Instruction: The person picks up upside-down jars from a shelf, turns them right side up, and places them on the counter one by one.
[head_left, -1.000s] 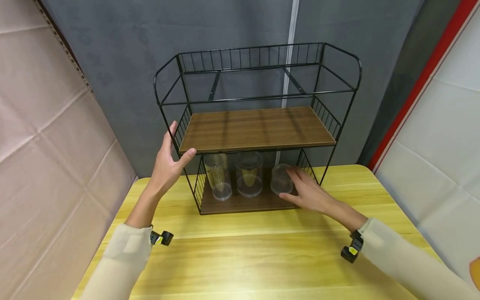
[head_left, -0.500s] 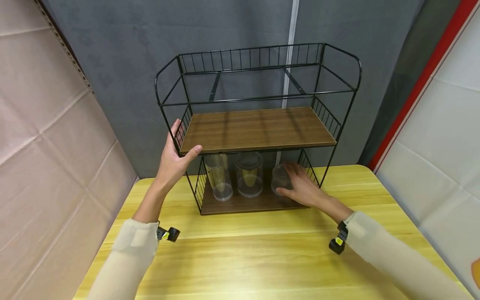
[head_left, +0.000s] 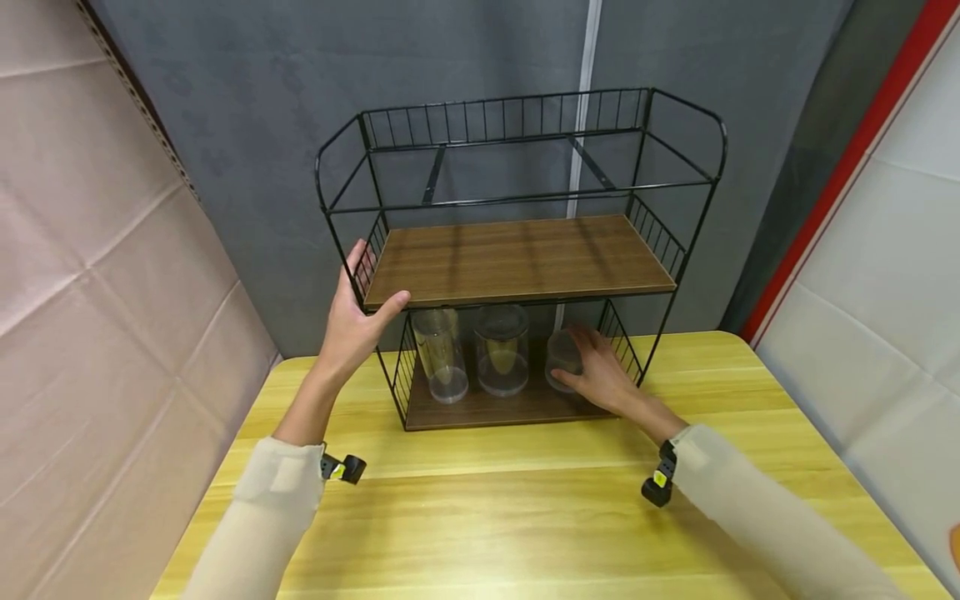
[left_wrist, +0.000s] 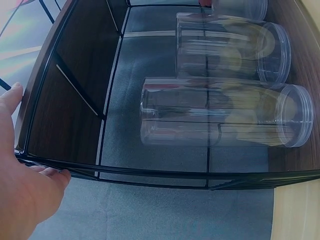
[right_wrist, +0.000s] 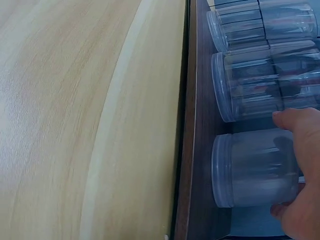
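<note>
A two-tier black wire rack (head_left: 525, 195) with wooden boards stands upright. My left hand (head_left: 352, 325) grips its left side at the middle board (head_left: 517, 258), thumb on the front edge and fingers around the side wires. On the lower board (head_left: 480, 412) stand three clear, lidless-looking plastic jars in a row. The tall narrow jar (left_wrist: 225, 115) is at left and a wider jar (head_left: 502, 350) is in the middle. At right is the short jar (right_wrist: 257, 167), held by my right hand (head_left: 603, 375) with thumb and fingers around its upper part.
The rack rests on a yellow wood-grain table (head_left: 480, 517), near its back edge. Behind it hangs a grey curtain (head_left: 480, 50). A pale padded panel (head_left: 112, 292) rises at left, and a white panel with a red border (head_left: 892, 250) at right.
My right hand has moved left and in, its fingers and thumb coming around the short jar. My left thumb has slid a little right along the board's edge. The jars stay in place.
</note>
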